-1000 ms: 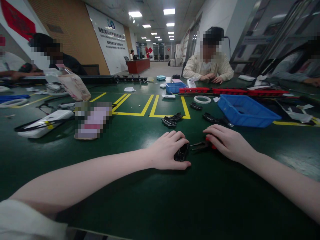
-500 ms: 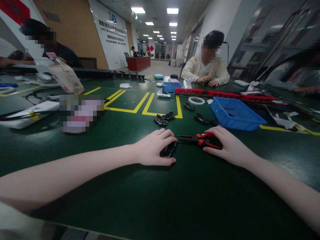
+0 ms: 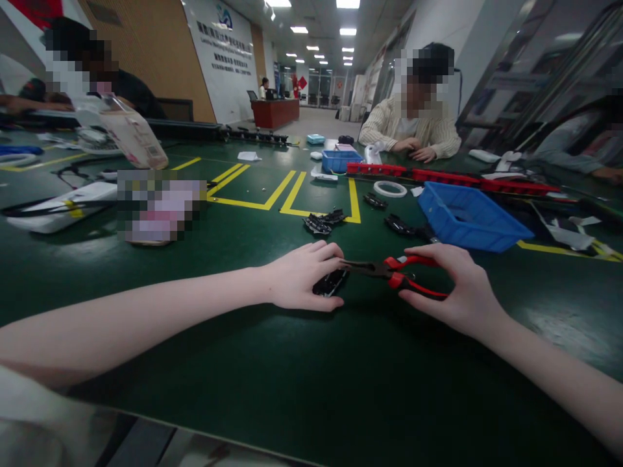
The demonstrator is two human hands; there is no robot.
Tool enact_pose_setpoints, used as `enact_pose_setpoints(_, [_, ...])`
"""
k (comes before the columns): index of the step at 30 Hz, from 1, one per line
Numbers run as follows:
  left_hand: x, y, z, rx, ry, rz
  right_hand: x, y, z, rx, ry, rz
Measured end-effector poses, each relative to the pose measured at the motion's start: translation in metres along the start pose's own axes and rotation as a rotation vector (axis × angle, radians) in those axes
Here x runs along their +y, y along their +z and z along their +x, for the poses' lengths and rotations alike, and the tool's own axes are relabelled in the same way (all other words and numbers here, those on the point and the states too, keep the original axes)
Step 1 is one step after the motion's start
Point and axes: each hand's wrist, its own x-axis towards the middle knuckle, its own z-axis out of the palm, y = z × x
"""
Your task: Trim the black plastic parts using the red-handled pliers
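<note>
My left hand (image 3: 305, 277) is closed over a small black plastic part (image 3: 331, 283) on the green table (image 3: 302, 376), its thumb and fingers around the part and hiding some of it. In my right hand (image 3: 467, 288) are red-and-black long-nose pliers (image 3: 394, 270), gripped by their handles. The pliers' jaws point left, with the tips by the fingers of my left hand, above the black part. Whether the tips touch the part I cannot tell. Just beyond lie similar black pieces (image 3: 323, 222).
A blue bin (image 3: 474, 217) stands to the right, with another black part (image 3: 402, 226) beside it. Behind are a white ring (image 3: 390, 189) and a red strip (image 3: 452, 178). A phone (image 3: 165, 211) and a bottle (image 3: 134, 133) are on the left. Across the table sits a person (image 3: 413, 130).
The pliers have risen off the tabletop in my right hand, and their tips have come to my left hand. The handles have spread wider. My left hand stays on the black part.
</note>
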Motion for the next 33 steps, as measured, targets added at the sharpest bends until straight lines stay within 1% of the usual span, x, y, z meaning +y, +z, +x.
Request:
enact_pose_setpoints(4, [-0.0025, -0.0016, 0.0008, 0.003, 0.024, 0.004, -0.0113, 0.0010, -0.0034, -0.016, -0.144, -0.072])
enact_pose_setpoints(7, [-0.0029, -0.0015, 0.0009, 0.004, 0.031, 0.000, -0.0114, 0.0017, -0.0040, -0.022, -0.202, -0.134])
enact_pose_setpoints(13, [-0.0024, -0.0008, 0.0003, 0.018, 0.039, -0.006, -0.0063, 0.0018, -0.0028, 0.021, -0.210, -0.185])
enact_pose_setpoints(23, [-0.0034, -0.0011, -0.0001, 0.016, 0.039, -0.005, -0.0046, 0.0025, -0.0025, 0.005, -0.238, -0.181])
enact_pose_setpoints(28, [-0.0023, -0.0020, 0.0007, 0.020, 0.043, -0.024, -0.0082, 0.0025, -0.0007, -0.003, -0.259, -0.160])
enact_pose_setpoints(33, [-0.0009, -0.0044, -0.0004, -0.008, 0.047, -0.074, -0.0129, -0.0001, -0.0029, -0.036, -0.267, -0.157])
